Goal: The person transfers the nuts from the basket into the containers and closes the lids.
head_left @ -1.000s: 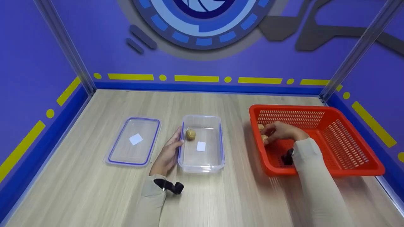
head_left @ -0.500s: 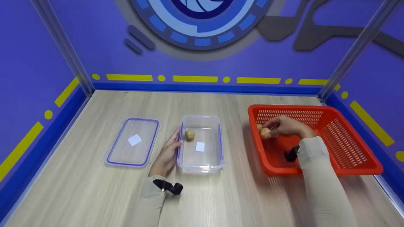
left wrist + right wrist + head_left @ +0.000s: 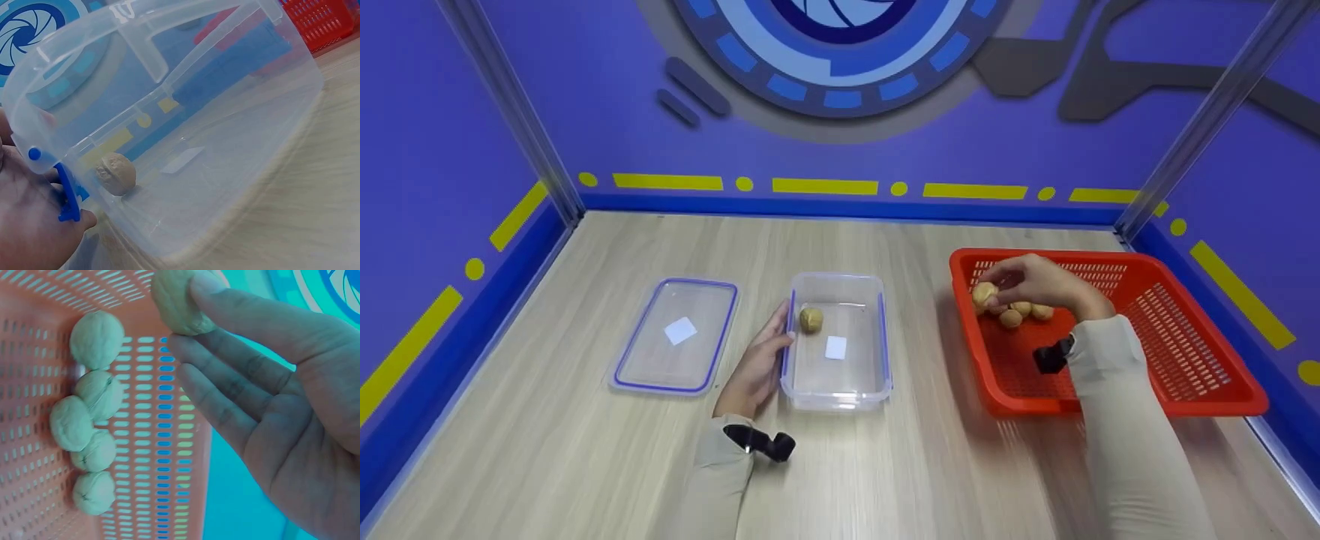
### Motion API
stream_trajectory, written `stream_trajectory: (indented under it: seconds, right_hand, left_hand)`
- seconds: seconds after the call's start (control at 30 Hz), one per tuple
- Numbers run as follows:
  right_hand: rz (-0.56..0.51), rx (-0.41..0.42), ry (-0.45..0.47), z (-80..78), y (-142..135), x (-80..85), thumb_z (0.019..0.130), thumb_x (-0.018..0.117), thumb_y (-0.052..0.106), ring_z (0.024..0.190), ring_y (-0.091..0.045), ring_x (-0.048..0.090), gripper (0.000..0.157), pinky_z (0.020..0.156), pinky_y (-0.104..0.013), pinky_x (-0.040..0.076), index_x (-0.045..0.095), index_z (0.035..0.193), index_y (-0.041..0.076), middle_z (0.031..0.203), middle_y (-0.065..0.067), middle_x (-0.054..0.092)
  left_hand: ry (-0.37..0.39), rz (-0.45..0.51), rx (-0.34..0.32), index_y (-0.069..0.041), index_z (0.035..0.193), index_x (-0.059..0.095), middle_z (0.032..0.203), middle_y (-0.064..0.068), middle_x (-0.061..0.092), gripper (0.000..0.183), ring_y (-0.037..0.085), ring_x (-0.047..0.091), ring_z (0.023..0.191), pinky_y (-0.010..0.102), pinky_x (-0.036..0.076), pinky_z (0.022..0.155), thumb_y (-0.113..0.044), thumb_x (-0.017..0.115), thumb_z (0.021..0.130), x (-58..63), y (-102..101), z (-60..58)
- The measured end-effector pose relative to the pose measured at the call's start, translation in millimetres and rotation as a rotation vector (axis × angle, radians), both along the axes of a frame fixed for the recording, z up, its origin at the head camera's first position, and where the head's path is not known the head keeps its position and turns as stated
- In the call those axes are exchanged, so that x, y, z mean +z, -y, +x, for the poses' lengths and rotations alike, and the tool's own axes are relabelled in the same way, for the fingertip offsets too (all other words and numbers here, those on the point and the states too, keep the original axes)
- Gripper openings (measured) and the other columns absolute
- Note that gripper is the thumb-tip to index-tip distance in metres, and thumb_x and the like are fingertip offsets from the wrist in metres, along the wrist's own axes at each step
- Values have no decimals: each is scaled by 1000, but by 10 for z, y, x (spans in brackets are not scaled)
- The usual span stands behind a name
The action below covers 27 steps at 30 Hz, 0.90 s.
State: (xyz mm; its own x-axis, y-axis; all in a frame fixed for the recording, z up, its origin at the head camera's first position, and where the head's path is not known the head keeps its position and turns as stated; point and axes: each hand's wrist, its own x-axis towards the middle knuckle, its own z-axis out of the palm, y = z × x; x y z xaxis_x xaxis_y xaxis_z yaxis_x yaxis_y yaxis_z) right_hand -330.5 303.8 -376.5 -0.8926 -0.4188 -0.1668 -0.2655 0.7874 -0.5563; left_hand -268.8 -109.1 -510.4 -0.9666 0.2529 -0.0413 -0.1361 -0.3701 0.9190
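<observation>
"Raised a moment since: right hand (image 3: 1044, 286), nut (image 3: 982, 293) pinched at its fingertips; why so?"

"Small and round, it suits a pinch; nearer, the left hand (image 3: 751, 375) lies fairly straight along the box (image 3: 847, 379), likely steadying it; a second nut (image 3: 811, 321) sits inside; farther off, loose nuts (image 3: 1011, 319) lie in the basket (image 3: 1031, 407)."

A clear food container (image 3: 861, 375) trimmed in blue-violet displays a golden-brown walnut (image 3: 811, 321) and a white square label (image 3: 836, 348); left of the container, a clear lid (image 3: 671, 369) repeats the blue-violet border and white square (image 3: 680, 331). To the container's right, tan walnuts (image 3: 1010, 319) stand out against a red basket (image 3: 1200, 409) patterned with slots. Pale wood grain streaks the tabletop (image 3: 885, 472) under the container; behind it, a purple-blue wall (image 3: 825, 161) carries yellow dashes (image 3: 825, 185) and dots (image 3: 898, 188) and a roundel (image 3: 840, 97) in blues
</observation>
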Motion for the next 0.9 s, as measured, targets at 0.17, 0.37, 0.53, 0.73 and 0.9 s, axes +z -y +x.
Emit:
stream_trajectory:
  seconds: [0.17, 0.37, 0.53, 0.73, 0.9]
  right_hand:
    - [-17, 11, -43, -5, 82, 89, 86, 71, 14, 103, -23, 61, 34, 94, -41, 51, 67, 120, 11, 116, -10, 69]
    - [-44, 32, -76, -15, 208, 154, 86, 72, 22, 101, -19, 61, 35, 86, -24, 51, 67, 120, 13, 114, -7, 69]
    - [-69, 52, -88, -31, 337, 177, 86, 72, 26, 101, -20, 62, 37, 88, -30, 52, 67, 120, 13, 115, -7, 69]
    - [-122, 58, -70, -59, 524, 180, 86, 72, 19, 105, -23, 63, 39, 94, -42, 54, 65, 123, 9, 118, -9, 68]
    - [-130, 56, -81, -86, 702, 173, 86, 72, 16, 102, -24, 64, 37, 92, -42, 55, 66, 121, 9, 116, -11, 69]
  left_hand:
    - [19, 14, 8, -10, 155, 8, 163, 6, -7, 70, 25, -10, 149, 40, -4, 123, 4, 36, 93, 11, -5, 3]
    - [15, 16, -2, -12, 155, 8, 163, 5, -8, 69, 25, -11, 149, 40, -3, 123, 3, 36, 93, -4, -3, -3]
    - [4, 26, -4, -11, 155, 7, 162, 7, -9, 69, 25, -11, 149, 40, -4, 123, 4, 34, 93, -16, -1, -3]
    - [28, 34, 1, -12, 155, 8, 163, 6, -8, 69, 25, -11, 149, 40, -4, 123, 3, 35, 93, -15, 3, 4]
    - [18, 25, -6, -11, 155, 8, 163, 6, -8, 68, 25, -12, 149, 40, -5, 123, 3, 34, 94, -1, 2, 1]
